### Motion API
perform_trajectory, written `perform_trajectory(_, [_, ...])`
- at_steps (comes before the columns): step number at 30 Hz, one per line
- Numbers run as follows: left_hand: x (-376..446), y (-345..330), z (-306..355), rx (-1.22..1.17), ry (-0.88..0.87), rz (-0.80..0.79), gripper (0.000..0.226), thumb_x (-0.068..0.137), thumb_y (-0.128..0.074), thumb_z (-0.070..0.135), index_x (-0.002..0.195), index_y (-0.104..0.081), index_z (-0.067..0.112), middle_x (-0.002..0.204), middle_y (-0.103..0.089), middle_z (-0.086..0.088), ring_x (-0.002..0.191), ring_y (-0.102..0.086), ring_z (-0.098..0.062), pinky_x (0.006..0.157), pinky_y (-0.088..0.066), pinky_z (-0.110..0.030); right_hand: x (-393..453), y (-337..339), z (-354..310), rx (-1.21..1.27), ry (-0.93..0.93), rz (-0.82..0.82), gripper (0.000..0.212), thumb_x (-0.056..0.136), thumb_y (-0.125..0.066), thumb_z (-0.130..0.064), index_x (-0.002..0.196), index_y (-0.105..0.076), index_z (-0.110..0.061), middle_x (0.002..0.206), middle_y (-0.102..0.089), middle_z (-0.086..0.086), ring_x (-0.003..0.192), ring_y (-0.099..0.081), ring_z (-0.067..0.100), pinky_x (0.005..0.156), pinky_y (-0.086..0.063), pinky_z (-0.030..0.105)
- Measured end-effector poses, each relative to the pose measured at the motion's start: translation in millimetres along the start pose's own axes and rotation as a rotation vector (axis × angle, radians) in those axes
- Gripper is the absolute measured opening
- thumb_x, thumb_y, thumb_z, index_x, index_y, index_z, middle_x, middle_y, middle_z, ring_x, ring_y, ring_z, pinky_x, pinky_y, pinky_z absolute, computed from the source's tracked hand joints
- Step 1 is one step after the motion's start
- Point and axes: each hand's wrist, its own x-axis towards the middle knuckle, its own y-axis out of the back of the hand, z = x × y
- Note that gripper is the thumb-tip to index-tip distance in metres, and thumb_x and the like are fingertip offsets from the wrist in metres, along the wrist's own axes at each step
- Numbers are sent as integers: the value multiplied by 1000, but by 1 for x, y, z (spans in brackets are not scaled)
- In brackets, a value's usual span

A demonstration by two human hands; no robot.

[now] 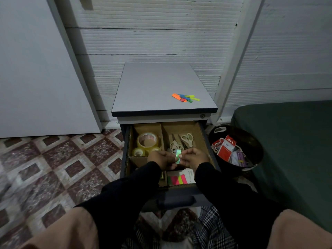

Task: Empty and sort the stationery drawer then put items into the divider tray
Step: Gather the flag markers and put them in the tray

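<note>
The drawer of a small grey cabinet stands open with a cardboard divider tray inside. Over its middle, my left hand and my right hand together pinch a small green sticky tab strip. Rolls of clear tape fill the back left compartment. Scissors lie in the back right one. A card of coloured sticky flags sits in the front compartment, partly hidden by my sleeves.
Loose coloured tabs lie on the cabinet top. A dark round bin with red packets and other bits stands on the floor to the right, beside a green mattress. Patterned tiles lie to the left.
</note>
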Motion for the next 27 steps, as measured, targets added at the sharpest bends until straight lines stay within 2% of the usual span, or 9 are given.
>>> perform_trajectory(2, [0,-1,-3,-54,12,3,11,83,-65,-4,74,-62,1,68,-62,-13,52,-59,-16,50,-54,-20,3,1,1,-22,2,-1,24,82,-61,13,69,-51,-5,77,-58,11,65,-57,19,45,-52,15])
perform_trajectory(4, [2,-3,-7,-73,22,6,9,83,-66,-1,75,-63,2,70,-63,-12,57,-59,-18,53,-55,-22,7,3,1,-97,-5,4,24,83,-62,11,69,-52,-6,72,-57,10,51,-58,13,41,-49,14])
perform_trajectory(7, [6,-3,-13,99,-52,62,11,84,-68,8,75,-63,8,73,-62,-8,64,-57,-18,61,-52,-27,13,14,4,-237,-28,5,27,83,-60,12,66,-49,-7,64,-54,8,33,-51,3,37,-46,14])
perform_trajectory(12, [12,18,-18,375,-162,159,9,85,-67,12,93,-68,8,94,-67,-9,89,-59,-20,84,-51,-33,22,41,22,-520,-81,28,31,84,-57,15,61,-51,-5,65,-58,8,58,-58,15,39,-47,19])
perform_trajectory(15, [13,30,-20,405,-127,163,10,85,-66,11,94,-66,11,103,-68,-11,101,-63,-26,92,-51,-38,30,47,33,-648,-124,76,34,86,-52,14,57,-51,-4,60,-57,11,53,-54,21,44,-45,25])
perform_trajectory(18, [15,35,-21,431,-119,156,16,87,-64,9,103,-65,9,105,-66,-9,100,-62,-22,88,-53,-33,40,47,40,-711,-153,39,36,85,-54,11,53,-52,-5,58,-57,14,51,-51,23,50,-41,27])
perform_trajectory(21, [15,36,-24,407,-132,128,19,88,-60,2,107,-62,3,101,-64,-10,83,-59,-15,65,-50,-18,44,47,41,-826,-144,18,32,86,-57,1,57,-53,-13,64,-59,7,66,-57,25,61,-49,32])
perform_trajectory(24, [18,35,-27,423,-100,110,21,88,-59,1,109,-63,2,99,-65,-12,80,-58,-19,71,-52,-29,42,47,38,-870,-118,2,28,82,-62,-3,62,-54,-21,70,-60,4,75,-61,24,81,-57,38])
perform_trajectory(27, [19,35,-32,398,-58,106,19,88,-59,2,106,-65,4,90,-63,-6,71,-56,-15,65,-51,-28,43,44,40,-870,-138,-7,28,82,-62,-1,61,-56,-18,69,-60,6,73,-61,26,81,-57,39])
